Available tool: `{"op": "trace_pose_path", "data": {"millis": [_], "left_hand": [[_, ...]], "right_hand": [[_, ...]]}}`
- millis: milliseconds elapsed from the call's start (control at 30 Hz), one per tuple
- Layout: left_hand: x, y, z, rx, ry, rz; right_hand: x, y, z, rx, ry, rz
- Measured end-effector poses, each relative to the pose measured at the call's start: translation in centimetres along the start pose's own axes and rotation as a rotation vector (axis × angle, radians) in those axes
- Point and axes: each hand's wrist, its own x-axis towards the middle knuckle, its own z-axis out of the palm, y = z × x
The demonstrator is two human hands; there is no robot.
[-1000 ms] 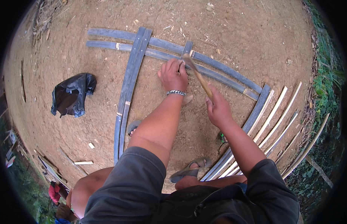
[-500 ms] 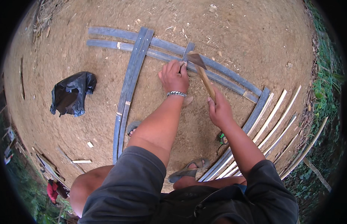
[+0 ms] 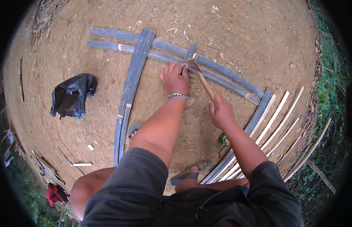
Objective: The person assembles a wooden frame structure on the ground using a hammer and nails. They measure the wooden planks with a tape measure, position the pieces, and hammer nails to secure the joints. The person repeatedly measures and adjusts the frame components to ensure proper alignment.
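Observation:
Grey-blue bamboo slats (image 3: 135, 72) lie on bare earth as a frame, two long ones running left to right and pairs crossing them. My right hand (image 3: 220, 111) grips the wooden handle of a hammer (image 3: 198, 75), whose head rests near a short crossing slat (image 3: 189, 53). My left hand (image 3: 176, 78), with a metal bracelet on the wrist, is closed and pressed against the long slat right beside the hammer head; whether it pinches a nail is too small to tell.
A black plastic bag (image 3: 71, 94) lies on the ground at the left. Several pale split bamboo strips (image 3: 276, 125) fan out at the right, next to a grassy edge. My sandalled feet (image 3: 189, 174) show below my arms. Small wood chips lie at lower left.
The hammer head has come down a little toward the slat beside my left hand. Both hands stay in nearly the same place.

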Motion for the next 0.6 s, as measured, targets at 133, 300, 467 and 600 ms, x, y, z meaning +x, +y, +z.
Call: {"op": "trace_pose_path", "data": {"millis": [133,300,467,600], "left_hand": [[0.0,-0.1,-0.2,-0.020,-0.006,-0.024],[0.1,0.2,-0.1,-0.014,-0.017,0.001],[0.1,-0.2,-0.1,-0.024,0.015,-0.003],[0.2,0.1,0.0,-0.027,0.007,0.012]], "right_hand": [[0.1,-1.8,-1.2,0.057,0.042,0.017],[0.1,-0.7,-0.5,-0.015,-0.042,0.024],[0.0,-2.3,-0.9,0.061,0.042,-0.028],[0.2,-0.6,-0.6,-0.041,-0.030,0.034]]}}
